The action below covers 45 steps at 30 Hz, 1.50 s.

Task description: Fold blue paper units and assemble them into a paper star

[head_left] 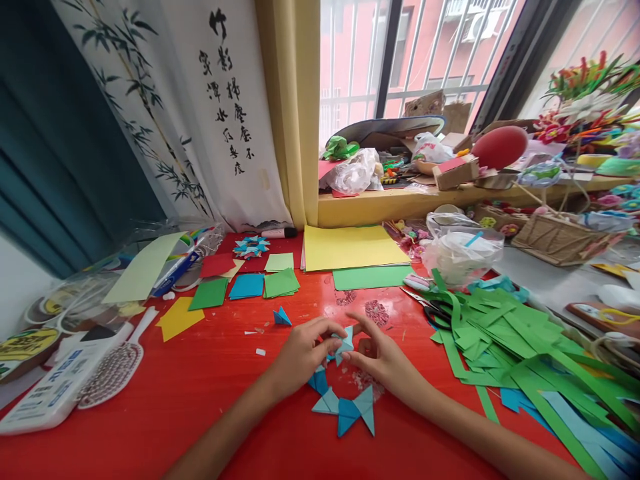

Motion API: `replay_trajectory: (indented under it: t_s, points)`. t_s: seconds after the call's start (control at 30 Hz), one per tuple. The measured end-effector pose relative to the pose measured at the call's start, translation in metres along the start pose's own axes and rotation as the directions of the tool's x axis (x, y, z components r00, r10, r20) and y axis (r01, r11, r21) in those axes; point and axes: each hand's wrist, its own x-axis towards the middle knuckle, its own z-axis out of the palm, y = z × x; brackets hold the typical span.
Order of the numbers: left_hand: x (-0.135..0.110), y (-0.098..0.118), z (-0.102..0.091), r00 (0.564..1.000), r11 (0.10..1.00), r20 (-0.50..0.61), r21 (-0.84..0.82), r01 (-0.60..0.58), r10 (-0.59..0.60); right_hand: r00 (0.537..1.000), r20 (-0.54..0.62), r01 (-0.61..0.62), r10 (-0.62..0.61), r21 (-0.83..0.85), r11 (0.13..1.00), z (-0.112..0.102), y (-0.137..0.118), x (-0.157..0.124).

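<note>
Blue paper chain point(349, 415), all pointy folded bits in two shades, curves across a shiny red worktop point(200, 413), its far end up by the hands. Left hand point(307, 347) has its fingers pinching a pale blue folded piece point(345, 342) there; right hand point(377, 353) has thumb and index finger parted around that piece's other side, and I can't tell if they're gripping it. Right of the chain: a messy heap of green paper strips point(500, 327) and black-handled scissors point(434, 313). Straight beyond the chain is a yellow sheet point(353, 248), then a cluttered windowsill point(360, 210) and a barred window point(345, 73) facing a pink building point(430, 63). Far left of the chain, a white hairbrush point(114, 370) sits by a white case point(65, 383) with blue print, too small to read. Beyond and left of the chain, a white hanging point(185, 87) has painted bamboo point(143, 93) and black Chinese characters point(233, 87); the right-hand column starts 竹影, but I won't vouch for the rest.
</note>
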Motion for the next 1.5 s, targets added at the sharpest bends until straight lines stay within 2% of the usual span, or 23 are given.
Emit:
replay_trajectory:
  t_s: [0.1,0.2,0.3,0.4,0.47,0.53,0.6,0.67,0.7,0.77,0.8,0.87,0.97,1.03,1.1,1.17,1.23,1.3,1.37,1.5]
  points:
    - [0.0,-0.003,0.001,0.999,0.996,0.033,-0.084,0.043,-0.04,0.999,-0.029,0.023,-0.024,-0.048,0.999,0.0,-0.002,-0.001]
    - [0.001,-0.005,0.001,0.998,0.991,0.056,-0.129,0.042,-0.035,0.995,0.045,0.094,-0.089,-0.134,0.987,-0.002,-0.007,-0.001]
    - [0.002,-0.005,0.002,0.999,0.999,0.011,-0.001,-0.044,0.044,0.987,0.116,0.129,-0.11,-0.167,0.977,-0.003,-0.009,-0.001]
    - [0.003,-0.005,0.003,0.996,0.991,-0.023,0.103,-0.083,0.086,0.986,0.152,0.1,-0.071,-0.192,0.976,-0.003,-0.007,-0.001]
    - [0.003,-0.006,0.004,0.999,0.997,-0.007,0.067,-0.041,0.042,0.982,0.189,0.048,-0.019,-0.147,0.988,-0.001,-0.004,-0.002]
    - [0.003,-0.006,0.005,1.0,0.999,0.003,-0.022,0.025,-0.025,0.975,0.216,-0.037,0.043,-0.03,0.999,0.0,0.0,-0.001]
    - [0.002,-0.007,0.006,0.998,0.995,-0.034,-0.086,0.056,-0.06,0.978,0.188,-0.111,0.092,0.097,0.989,0.001,0.002,0.001]
    - [0.0,-0.009,0.007,0.991,1.0,-0.133,-0.023,0.011,-0.014,0.985,0.123,-0.143,0.12,0.198,0.97,0.0,0.003,0.003]
    - [-0.001,-0.011,0.007,0.981,0.997,-0.185,0.071,-0.036,0.048,0.987,0.103,-0.145,0.124,0.236,0.961,0.0,0.002,0.005]
    - [-0.004,-0.016,0.007,0.953,0.928,-0.205,0.343,-0.145,0.225,0.986,0.115,-0.153,0.124,0.298,0.942,-0.001,0.0,0.006]
    - [-0.005,-0.018,0.008,0.937,0.854,-0.156,0.477,-0.205,0.312,0.982,0.145,-0.164,0.122,0.325,0.931,-0.001,-0.001,0.006]
    - [-0.008,-0.023,0.01,0.908,0.672,0.027,0.663,-0.329,0.418,0.973,0.198,-0.185,0.12,0.354,0.917,0.0,-0.002,0.005]
    - [-0.01,-0.022,0.013,0.847,0.438,0.281,0.757,-0.485,0.451,0.982,0.134,-0.172,0.132,0.355,0.919,0.002,-0.001,0.004]
    - [-0.009,-0.018,0.015,0.836,0.372,0.342,0.776,-0.509,0.429,0.989,0.05,-0.146,0.137,0.342,0.928,0.002,0.001,0.004]
    - [-0.006,-0.013,0.014,0.888,0.402,0.273,0.815,-0.418,0.37,0.991,-0.007,-0.126,0.136,0.335,0.934,0.0,0.003,0.006]
    - [-0.003,-0.011,0.011,0.961,0.495,0.105,0.839,-0.225,0.258,0.989,-0.058,-0.109,0.137,0.351,0.93,-0.004,0.003,0.007]
    - [-0.001,-0.011,0.005,0.994,0.596,-0.038,0.802,-0.03,0.101,0.985,-0.099,-0.095,0.143,0.38,0.92,-0.007,0.001,0.007]
    - [0.0,-0.013,-0.001,0.996,0.673,-0.075,0.734,0.093,-0.056,0.982,-0.111,-0.096,0.151,0.393,0.914,-0.01,-0.001,0.007]
    - [-0.001,-0.015,-0.006,0.984,0.718,-0.049,0.678,0.158,-0.17,0.983,-0.106,-0.1,0.153,0.391,0.915,-0.01,-0.003,0.007]
    - [-0.005,-0.016,-0.007,0.967,0.744,-0.027,0.633,0.213,-0.253,0.979,-0.103,-0.109,0.177,0.47,0.876,-0.009,-0.003,0.008]
